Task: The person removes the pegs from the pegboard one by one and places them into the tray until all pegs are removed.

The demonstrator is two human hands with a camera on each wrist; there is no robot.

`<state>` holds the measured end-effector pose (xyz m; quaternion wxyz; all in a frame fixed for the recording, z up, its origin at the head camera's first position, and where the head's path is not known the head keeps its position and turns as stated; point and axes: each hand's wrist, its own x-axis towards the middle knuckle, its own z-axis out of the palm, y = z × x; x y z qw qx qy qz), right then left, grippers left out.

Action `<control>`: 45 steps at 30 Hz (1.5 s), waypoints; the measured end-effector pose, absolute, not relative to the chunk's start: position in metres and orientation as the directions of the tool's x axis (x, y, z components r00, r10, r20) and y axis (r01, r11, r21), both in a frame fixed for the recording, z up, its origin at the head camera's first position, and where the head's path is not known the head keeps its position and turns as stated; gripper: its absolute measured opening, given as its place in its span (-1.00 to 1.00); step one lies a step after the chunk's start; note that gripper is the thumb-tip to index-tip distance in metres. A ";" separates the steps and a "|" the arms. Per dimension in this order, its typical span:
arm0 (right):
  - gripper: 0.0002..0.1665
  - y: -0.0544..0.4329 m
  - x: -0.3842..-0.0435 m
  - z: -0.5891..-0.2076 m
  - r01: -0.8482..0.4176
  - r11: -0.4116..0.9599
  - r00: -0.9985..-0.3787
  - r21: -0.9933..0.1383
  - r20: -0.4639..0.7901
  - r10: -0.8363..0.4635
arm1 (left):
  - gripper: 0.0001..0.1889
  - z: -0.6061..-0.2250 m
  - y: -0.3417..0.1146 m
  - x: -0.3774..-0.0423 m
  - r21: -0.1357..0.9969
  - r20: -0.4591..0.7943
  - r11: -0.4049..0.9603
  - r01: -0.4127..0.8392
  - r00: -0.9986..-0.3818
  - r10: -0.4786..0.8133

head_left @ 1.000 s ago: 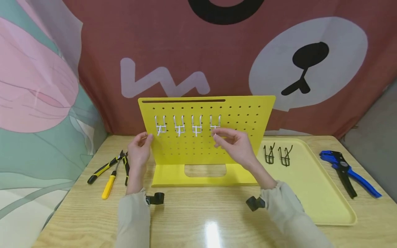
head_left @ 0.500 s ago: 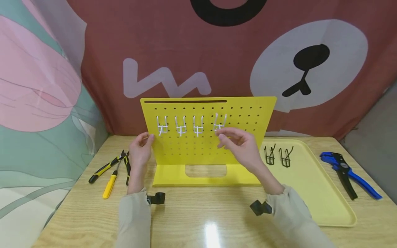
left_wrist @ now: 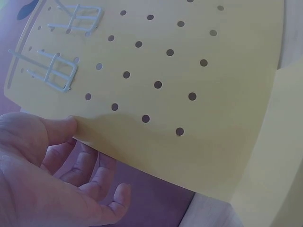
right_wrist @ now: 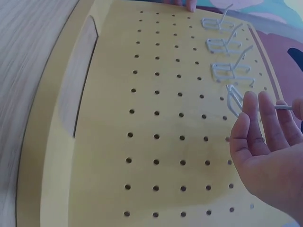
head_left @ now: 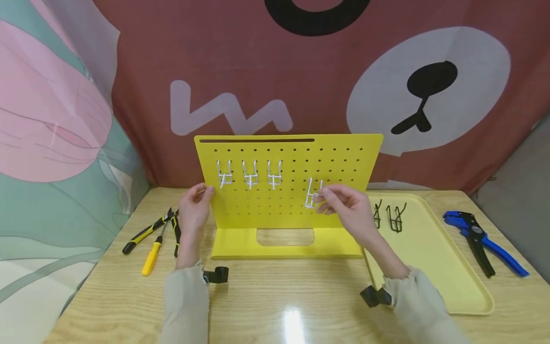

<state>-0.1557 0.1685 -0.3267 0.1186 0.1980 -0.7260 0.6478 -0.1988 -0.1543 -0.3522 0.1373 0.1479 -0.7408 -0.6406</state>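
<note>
A yellow pegboard (head_left: 266, 215) stands upright on its base. The left hand (head_left: 193, 210) pinches its left edge, thumb on the front face and fingers behind, as the left wrist view shows. Three white wire pegboard hooks (head_left: 250, 179) hang in a row across the board's upper left. Between thumb and fingers the right hand (head_left: 350, 210) holds another white pegboard hook (head_left: 310, 196), tilted, in front of the board's right half. The right wrist view shows that hook (right_wrist: 232, 100) partly hidden behind the fingers.
A yellow tray (head_left: 429, 272) at the right carries two black wire hooks (head_left: 395, 219), one partly behind the right hand. Beyond it lies a blue wire stripper (head_left: 477, 234). Left of the board lie yellow-black pliers (head_left: 146, 236) and a yellow-handled screwdriver (head_left: 151, 258).
The right hand has drawn the fourth white hook off the row and carried it right and down. The left hand has stayed at the board's edge.
</note>
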 end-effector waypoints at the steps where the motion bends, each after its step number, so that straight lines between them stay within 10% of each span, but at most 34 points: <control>1: -0.74 0.171 -0.155 -0.328 -0.437 0.082 -0.896 -0.896 0.425 -0.130 | -0.66 -0.352 -0.154 -0.199 0.990 0.015 0.134 -0.042 -0.918 -0.395; 45: -0.75 0.363 -0.119 -0.369 -0.220 0.476 -0.965 -0.851 0.261 0.022 | -0.65 -0.357 -0.156 -0.203 0.991 0.006 0.122 -0.045 -0.920 -0.391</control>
